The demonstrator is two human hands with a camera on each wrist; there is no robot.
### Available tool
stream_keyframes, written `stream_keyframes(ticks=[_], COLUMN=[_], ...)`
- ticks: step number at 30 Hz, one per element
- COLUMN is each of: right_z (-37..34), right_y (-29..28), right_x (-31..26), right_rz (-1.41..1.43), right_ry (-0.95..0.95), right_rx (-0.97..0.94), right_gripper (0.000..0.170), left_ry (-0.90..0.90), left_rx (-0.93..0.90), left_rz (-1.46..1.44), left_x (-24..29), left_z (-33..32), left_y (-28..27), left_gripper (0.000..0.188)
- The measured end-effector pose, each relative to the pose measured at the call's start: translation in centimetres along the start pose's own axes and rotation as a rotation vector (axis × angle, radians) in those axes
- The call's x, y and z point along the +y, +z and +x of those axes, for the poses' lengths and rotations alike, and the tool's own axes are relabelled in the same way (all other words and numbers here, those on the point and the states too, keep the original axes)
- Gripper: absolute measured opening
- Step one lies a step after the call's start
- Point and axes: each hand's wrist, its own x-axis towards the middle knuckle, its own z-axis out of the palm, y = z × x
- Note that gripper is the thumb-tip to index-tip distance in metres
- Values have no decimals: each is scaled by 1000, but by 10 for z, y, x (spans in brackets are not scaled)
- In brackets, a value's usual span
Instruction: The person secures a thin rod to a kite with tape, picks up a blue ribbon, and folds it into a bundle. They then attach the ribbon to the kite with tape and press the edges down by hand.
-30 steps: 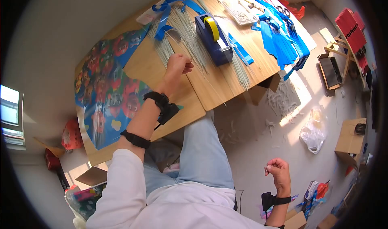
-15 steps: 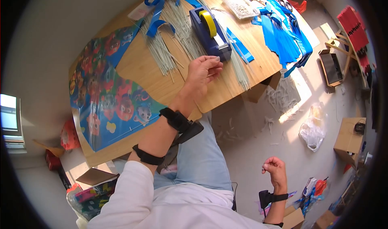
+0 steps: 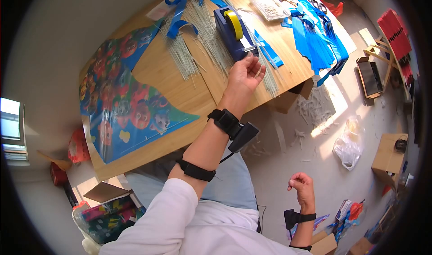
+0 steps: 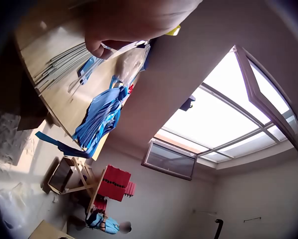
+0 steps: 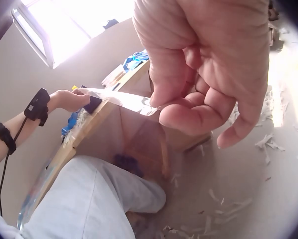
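My left hand pinches at the front end of the dark blue tape dispenser, which carries a yellow-cored roll. A long strip of clear tape stretches from there to my right hand. Its near end sits between my right thumb and forefinger, the other fingers loosely bent. In the head view the right hand is held out low over the floor, right of my lap. Thin pale rods lie left of the dispenser, and more lie under and beside the left hand.
Left on the table lies a printed cartoon sheet. Blue ribbon strips hang over the right edge, beside a clear tray and scissors. Paper scraps, a plastic bag and a cardboard box are on the floor.
My left hand has moved right from above the rods to the dispenser's front end, its fingers pinching there. The right hand has shifted slightly left and stays low.
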Motion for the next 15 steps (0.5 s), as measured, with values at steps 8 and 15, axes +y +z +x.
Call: stream_keyframes(ticks=[8,15], right_z=[4,-3], right_y=[9,-4], right_x=[4,35], right_rz=[-72,-172], right_ry=[-27,-32], right_rx=[29,133], right_gripper=[6,7], left_ry=[47,-64], left_rx=[50,-18], left_rz=[124,139], left_x=[2,-8], left_z=[-5,-8], left_y=[8,-29], left_gripper=[10,8])
